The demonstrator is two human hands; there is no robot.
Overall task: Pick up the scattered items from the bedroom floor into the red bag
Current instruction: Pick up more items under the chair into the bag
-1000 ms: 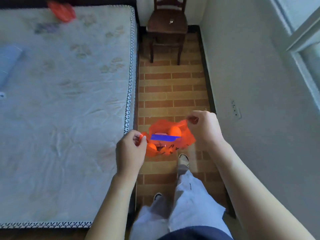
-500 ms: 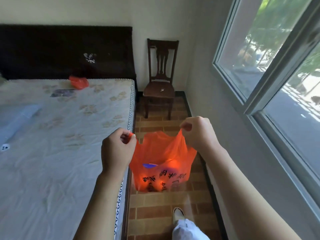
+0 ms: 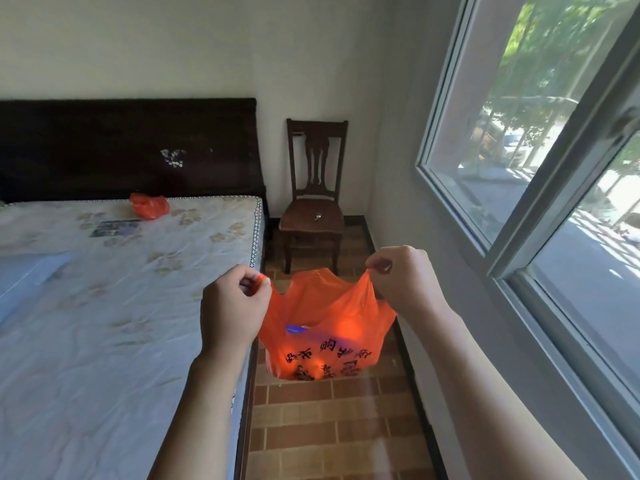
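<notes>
A: We're standing in a narrow bedroom aisle, the bed (image 3: 104, 306) to our left, a window (image 3: 540, 161) to our right, a wooden chair (image 3: 313, 216) at the far end of the tiled floor (image 3: 329, 420).

B: And the red bag (image 3: 322, 337)?

A: It hangs in the air between our hands, over the floor just beside the bed's edge. Our left hand (image 3: 232, 310) pinches one handle, our right hand (image 3: 405, 282) pinches the other, each grip pressed together on the plastic, so the mouth is stretched wide.

B: Anything inside?

A: Rounded shapes glow through the plastic, plus something blue (image 3: 296, 328). We can't name them.

B: So which step is this?

A: We'd judge the gathering nearly finished; no loose items show on the visible floor. Next we'd scan the rest of the room. A second red bag (image 3: 149, 206) sits on the bed near the headboard.
</notes>
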